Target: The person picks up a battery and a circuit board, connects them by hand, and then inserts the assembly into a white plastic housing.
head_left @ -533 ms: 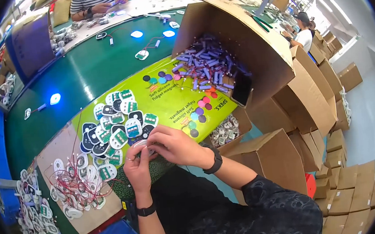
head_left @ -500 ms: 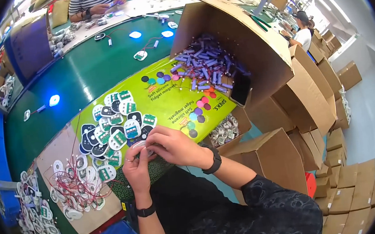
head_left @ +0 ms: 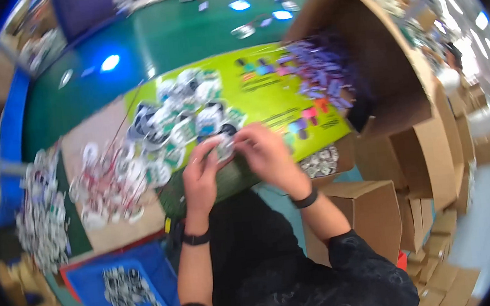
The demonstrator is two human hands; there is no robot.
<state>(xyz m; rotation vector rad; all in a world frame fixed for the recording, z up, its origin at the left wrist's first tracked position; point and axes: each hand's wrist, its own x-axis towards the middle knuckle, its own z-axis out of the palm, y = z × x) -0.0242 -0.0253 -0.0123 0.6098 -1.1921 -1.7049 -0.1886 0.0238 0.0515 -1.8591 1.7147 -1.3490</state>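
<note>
Between my hands is a small white rounded part (head_left: pixel 225 148), smeared by motion. My left hand (head_left: pixel 201 175) pinches it between thumb and fingers. At its right edge, my right hand (head_left: pixel 266 157) has its fingertips drawn together; what they grip is too blurred to make out. Just beyond my fingers lies a heap of white and black rounded pieces with green circuit boards (head_left: pixel 184 129), on a lime-green printed sheet (head_left: pixel 252 102). Left of that heap, white round parts with tangled red wires (head_left: pixel 109 184) cover a beige board (head_left: pixel 92 126).
A tilted cardboard box (head_left: pixel 389 62) spills purple cylindrical cells (head_left: pixel 322 69) at the right. Past the sheet runs a green belt (head_left: pixel 169 36) with blue-lit pieces (head_left: pixel 110 62). A blue bin (head_left: pixel 90 292) sits low at left; open cartons (head_left: pixel 357 213) stand at right.
The view has shifted, so the table appears lower left to right and blurred. My hands have drawn slightly apart, with the white part staying in my left fingers.
</note>
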